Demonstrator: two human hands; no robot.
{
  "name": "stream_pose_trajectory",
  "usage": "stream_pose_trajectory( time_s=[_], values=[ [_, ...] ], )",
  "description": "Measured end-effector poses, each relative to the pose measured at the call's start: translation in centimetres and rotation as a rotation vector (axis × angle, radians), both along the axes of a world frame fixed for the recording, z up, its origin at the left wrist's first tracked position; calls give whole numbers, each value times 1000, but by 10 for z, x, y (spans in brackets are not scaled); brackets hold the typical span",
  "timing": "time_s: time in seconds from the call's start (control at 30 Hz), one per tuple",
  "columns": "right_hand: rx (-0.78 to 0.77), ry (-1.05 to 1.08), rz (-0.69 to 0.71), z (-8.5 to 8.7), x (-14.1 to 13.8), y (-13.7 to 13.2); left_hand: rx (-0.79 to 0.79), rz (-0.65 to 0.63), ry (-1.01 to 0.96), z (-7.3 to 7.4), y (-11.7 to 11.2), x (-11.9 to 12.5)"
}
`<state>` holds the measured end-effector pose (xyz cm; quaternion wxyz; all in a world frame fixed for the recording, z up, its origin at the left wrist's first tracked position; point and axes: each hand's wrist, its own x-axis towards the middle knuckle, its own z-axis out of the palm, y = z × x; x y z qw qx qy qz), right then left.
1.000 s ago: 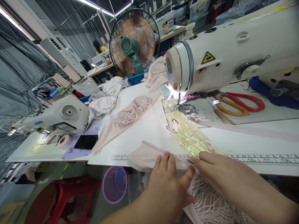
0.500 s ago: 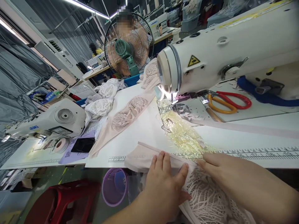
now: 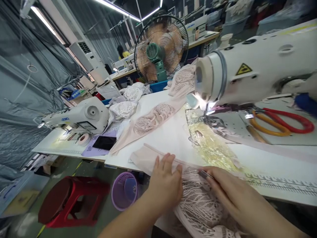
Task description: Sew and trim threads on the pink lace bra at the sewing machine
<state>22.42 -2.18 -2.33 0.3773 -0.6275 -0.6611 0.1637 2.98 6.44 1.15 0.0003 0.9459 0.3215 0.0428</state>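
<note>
A pale pink bra with a lace cup point(image 3: 198, 198) lies over the front edge of the table, its lower part hanging down. My left hand point(image 3: 164, 180) rests on the bra's smooth fabric with its fingers apart, pressing it against the tabletop. My right hand point(image 3: 230, 188) is closed around a slim metal tool point(image 3: 206, 174), whose tip points left over the top edge of the lace. Most of that tool is hidden in the fingers, so its exact kind cannot be made out. Another pink lace bra point(image 3: 155, 119) lies flat behind my left hand.
A lit sewing machine point(image 3: 213, 79) stands at the right, beside orange-and-red-handled scissors point(image 3: 282, 122). Yellowish clear film point(image 3: 210, 142) covers part of the table. A second sewing machine point(image 3: 94, 114), a phone point(image 3: 104, 142), a fan point(image 3: 158, 53), a purple basket point(image 3: 116, 195) and a red stool point(image 3: 81, 198) surround it.
The view has shifted, so the surroundings appear farther right. The metal tool now shows in my right hand, over the lace. My left hand stays on the fabric, its fingers slightly more bent.
</note>
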Motion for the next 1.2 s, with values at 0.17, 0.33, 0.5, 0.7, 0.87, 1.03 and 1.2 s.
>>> stream_pose_trajectory(
  time_s=[0.17, 0.33, 0.5, 0.7, 0.87, 1.03, 1.2],
  values=[
    [118, -319, 2, 10, 2, 29, 55, -74, -83, -16, -2, -1],
    [189, -503, 73, 18, 1, 46, 88, -69, -94, -14, -2, -1],
    [193, -581, 109, 17, -6, 54, 128, -74, -79, -13, -2, -1],
    [177, -620, 145, 21, -6, 53, 177, -79, -101, -18, -3, -1],
    [185, -681, 174, 22, 11, 37, 187, -86, -97, -18, -1, 0],
    [226, -677, 140, 22, 16, 29, 196, -93, -83, -15, -1, 0],
    [287, -602, 113, 23, 4, 39, 190, -76, -79, -13, -2, 2]
  ],
)
